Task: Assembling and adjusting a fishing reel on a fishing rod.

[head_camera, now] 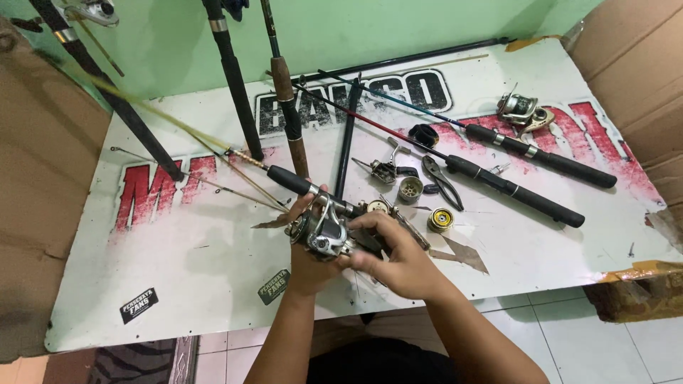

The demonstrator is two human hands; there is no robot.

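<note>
Reel: silver spinning reel body [324, 231] sits at the centre of the view, lifted just above the white board [178, 263]; both hands close round it
Left hand: left hand [307, 256] cups the reel from below at 7 o'clock of it; fingers curl up round its far side, thumb hidden, so how hard it clamps cannot be told
Right hand: right hand [398, 256] comes in from 4 o'clock; fingers pressed together and pinching the reel's right flank, thumb underneath
Board: white board with big red and black lettering lies flat over the tiled floor [569, 334]; two small black stickers near its 7 o'clock edge
Loose parts: grey spool [410, 189] and gold spool [440, 220] lie at 2 o'clock of the hands; pliers [442, 182] just beside them; a stripped reel frame [384, 169] at 1 o'clock
Rods: black-handled rods [523, 192] stretch toward 3 o'clock; a second whole reel [525, 111] rests at 2 o'clock, well apart; more rods [231, 78] lean on the green wall at 12 o'clock
Sides: cardboard [633, 71] flanks the board
</note>
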